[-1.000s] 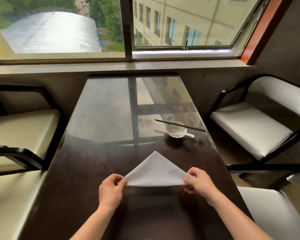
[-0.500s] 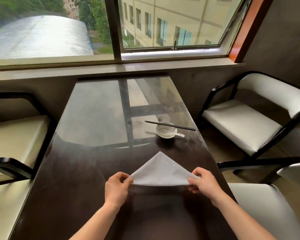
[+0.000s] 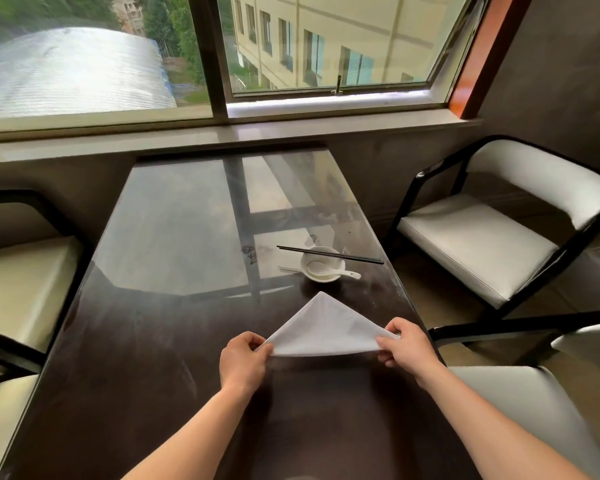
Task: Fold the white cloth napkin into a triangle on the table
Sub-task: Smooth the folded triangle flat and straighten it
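Observation:
The white cloth napkin lies on the dark glossy table as a triangle, its apex pointing away from me toward the bowl. My left hand pinches the napkin's left corner. My right hand pinches the right corner, where the cloth is lifted and slightly curled. The long folded edge runs straight between my two hands, nearest to me.
Just beyond the napkin's apex sits a white bowl holding a white spoon, with black chopsticks laid across it. White-cushioned black chairs stand on the right and left. A window sill borders the table's far end.
My head has turned left, so the napkin and hands sit further right in view. Both hands keep their hold; the right corner now looks slightly raised.

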